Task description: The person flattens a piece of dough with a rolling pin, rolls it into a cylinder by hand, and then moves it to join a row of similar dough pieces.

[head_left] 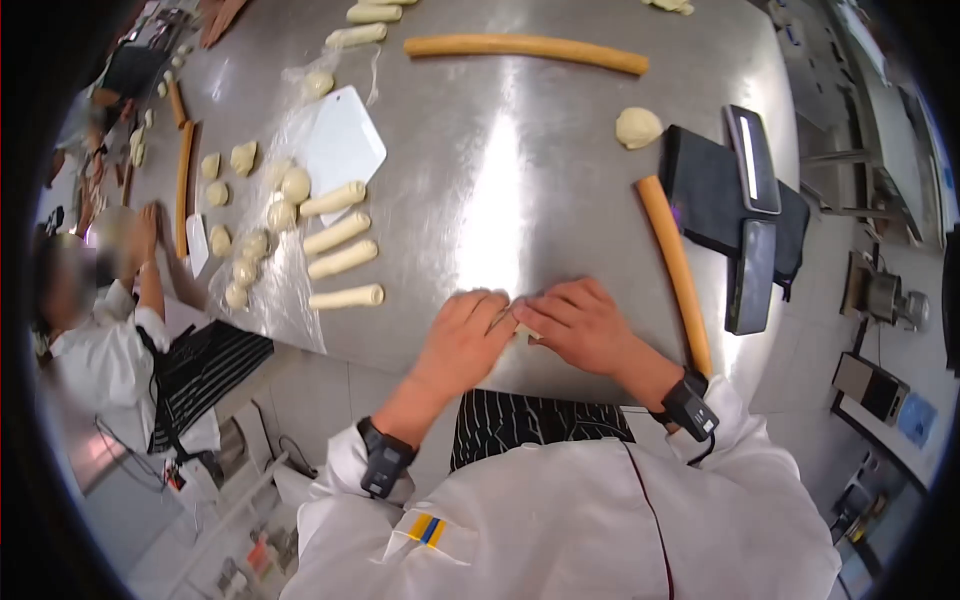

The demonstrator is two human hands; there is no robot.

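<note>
Both hands meet over the steel table's near edge, with a small piece of pale dough (527,334) mostly hidden beneath their fingers. My left hand (466,332) curls its fingers against the dough from the left. From the right, my right hand (577,326) presses its bent fingers on the same piece, thumb side close to the left fingertips. Left of my hands lie several rolled dough cylinders (346,297) in a column. Dough balls (283,215) sit on and under clear plastic film (290,300), beside a white dough scraper (345,145).
A rolling pin (676,270) lies right of my hands; another rolling pin (525,50) lies across the far side. A dough ball (638,128) rests near a black device (700,185) at the table's right edge. At left, a person (110,350) works at the steel table (440,170).
</note>
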